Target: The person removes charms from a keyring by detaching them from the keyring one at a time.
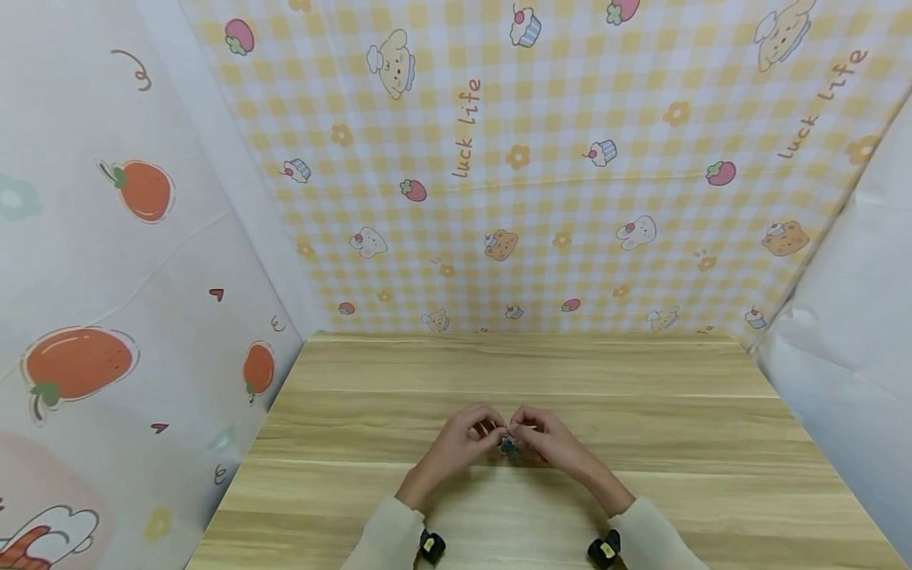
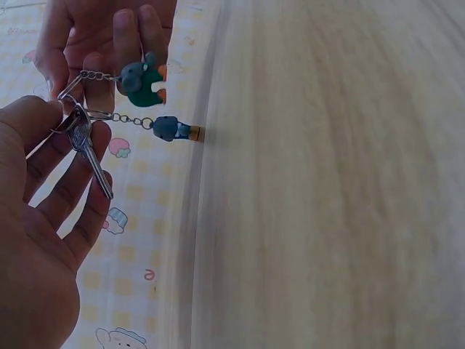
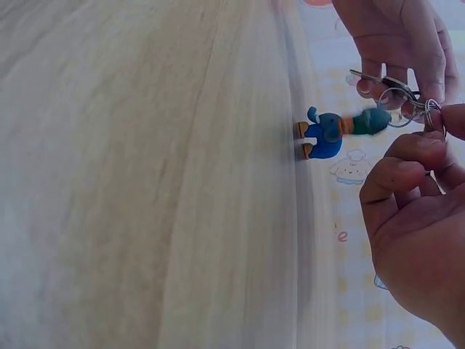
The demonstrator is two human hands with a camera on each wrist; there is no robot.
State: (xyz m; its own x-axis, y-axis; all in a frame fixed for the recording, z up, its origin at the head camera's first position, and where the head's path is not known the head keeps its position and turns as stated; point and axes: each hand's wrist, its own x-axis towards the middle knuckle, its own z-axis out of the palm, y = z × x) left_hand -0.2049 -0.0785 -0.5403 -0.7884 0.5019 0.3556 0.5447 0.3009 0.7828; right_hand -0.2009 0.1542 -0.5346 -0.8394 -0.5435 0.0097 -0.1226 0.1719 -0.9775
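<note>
Both hands meet over the wooden table around a small key ring. My left hand (image 1: 463, 439) pinches the ring between thumb and fingers, and a silver key (image 2: 96, 169) hangs from it beside those fingers. Opposite, my right hand (image 1: 556, 447) pinches metal rings (image 3: 434, 110) with its thumb and forefinger. Two small figure charms dangle on short chains between the hands: a blue one (image 3: 325, 138) with orange-brown feet and a green one (image 2: 145, 86) with a blue-grey head. In the head view the charms (image 1: 508, 446) are a small dark cluster below the fingertips.
The light wooden table (image 1: 527, 368) spreads around the hands. A yellow checked cloth (image 1: 513, 206) hangs behind it, with a white printed sheet (image 1: 192, 364) at the left and a plain white sheet (image 1: 841, 340) at the right. Dark wrist cameras (image 1: 431, 546) sit at both cuffs.
</note>
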